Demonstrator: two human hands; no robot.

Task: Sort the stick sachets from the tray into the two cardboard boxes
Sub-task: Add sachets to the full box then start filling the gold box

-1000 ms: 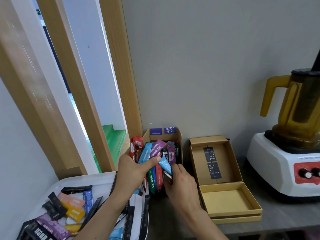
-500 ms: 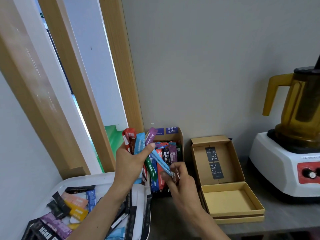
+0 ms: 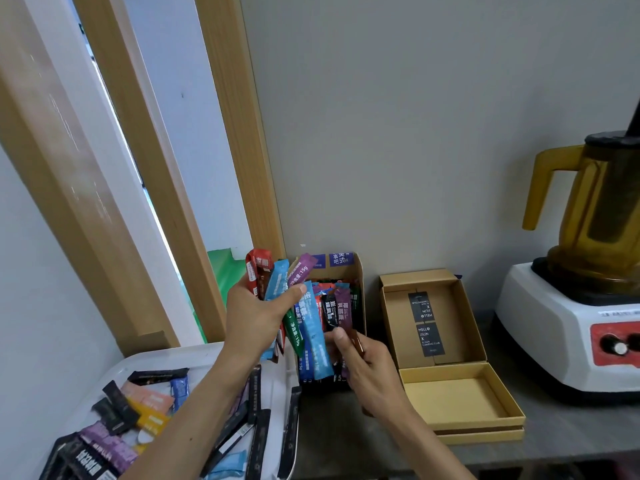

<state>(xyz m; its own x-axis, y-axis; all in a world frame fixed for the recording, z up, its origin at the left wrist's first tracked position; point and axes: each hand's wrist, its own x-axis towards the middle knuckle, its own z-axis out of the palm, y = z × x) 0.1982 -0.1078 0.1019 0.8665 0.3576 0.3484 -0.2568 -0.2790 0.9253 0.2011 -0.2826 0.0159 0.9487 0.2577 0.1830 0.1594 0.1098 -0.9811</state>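
The blender (image 3: 540, 323) on the right is cut off by the frame edge. The white tray (image 3: 166, 353) holds loose stick sachets (image 3: 149, 403); its near end is out of view. The flat cardboard box (image 3: 453, 396) lies open, with only black labels (image 3: 424, 322) inside its lid. The narrow cardboard box (image 3: 358, 271) is packed with upright sachets (image 3: 343, 306). The left hand (image 3: 252, 320) grips a fan of sachets (image 3: 277, 282) beside it. The right hand (image 3: 370, 372) pinches a brown sachet (image 3: 356, 339), largely hidden by the fingers.
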